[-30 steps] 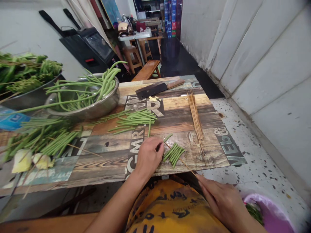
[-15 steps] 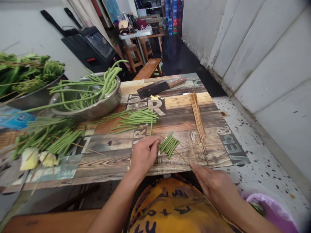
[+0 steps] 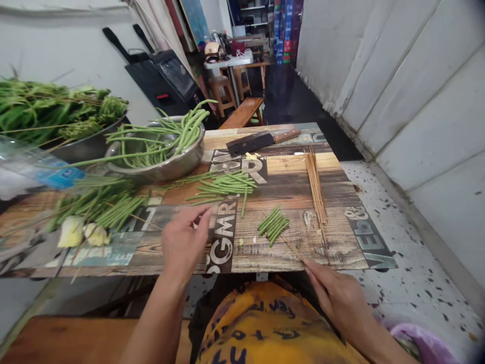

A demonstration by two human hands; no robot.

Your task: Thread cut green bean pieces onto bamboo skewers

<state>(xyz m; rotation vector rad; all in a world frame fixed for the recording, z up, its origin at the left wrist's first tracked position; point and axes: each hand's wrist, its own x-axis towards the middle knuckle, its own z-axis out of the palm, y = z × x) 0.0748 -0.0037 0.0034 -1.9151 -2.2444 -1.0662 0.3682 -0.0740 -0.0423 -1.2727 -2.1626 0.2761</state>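
In my right hand point(image 3: 333, 285), near the table's front edge, is the end of a thin wooden skewer point(image 3: 292, 246), pinched between the fingers. Short cut green bean pieces point(image 3: 273, 225) sit side by side on the skewer's other end, over the wooden-patterned table. My left hand point(image 3: 185, 237) hovers to the left of them, thumb and forefinger a little apart, with nothing visible in it. Behind it lies a loose pile of cut green beans point(image 3: 229, 183). To the right, a bunch of bare skewers point(image 3: 315, 189) rests on the table.
A cleaver point(image 3: 261, 141) lies at the far edge. On the left stand a steel bowl point(image 3: 162, 169) of long beans, a larger bowl of leafy greens point(image 3: 76, 116), a plastic bottle point(image 3: 56, 172) and skewered bean bundles point(image 3: 121, 210). A purple-lined bin point(image 3: 426, 338) is at lower right.
My left hand has moved left, away from the bean pieces on the skewer. My right hand keeps hold of the skewer's end. The view has turned slightly left.
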